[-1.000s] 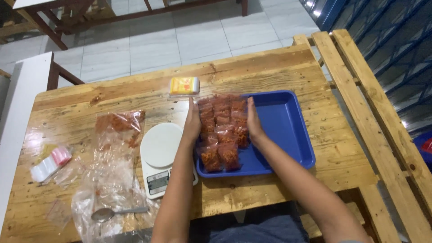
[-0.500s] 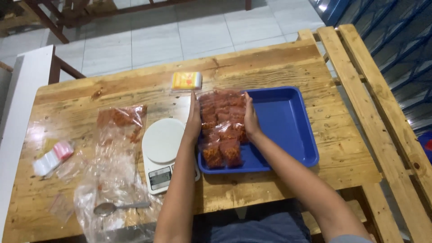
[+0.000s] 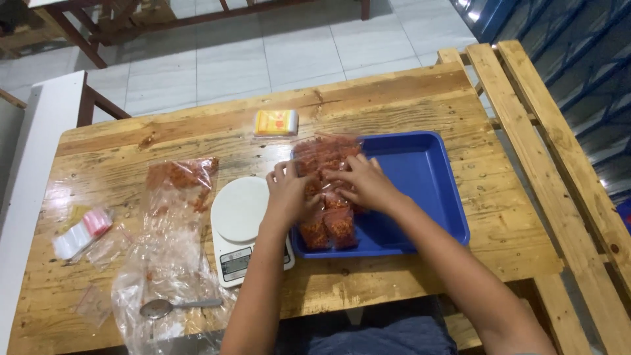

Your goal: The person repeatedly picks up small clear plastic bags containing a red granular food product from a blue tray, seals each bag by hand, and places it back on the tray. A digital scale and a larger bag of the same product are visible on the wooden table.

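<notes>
Several small clear packets of orange-red snack [image 3: 327, 227] lie stacked at the left end of a blue plastic tray [image 3: 420, 171] on the wooden table. My left hand [image 3: 287, 194] rests on the stack's left side, fingers curled over the packets. From the right, my right hand [image 3: 363, 182] lies flat on top of the packets, pressing them. A white digital kitchen scale [image 3: 240, 223] stands just left of the tray, touching my left forearm.
A large clear bag with orange-red snack [image 3: 176, 197] sprawls left of the scale, a metal spoon [image 3: 177, 306] on it near the front edge. A yellow packet [image 3: 276, 122] lies behind the tray. Small pink-and-white bags [image 3: 82, 231] sit far left. Wooden slats [image 3: 552, 144] run along the right.
Both hands, which were held upright against the two sides of the packet stack, have come together on top of it. The view has shifted slightly.
</notes>
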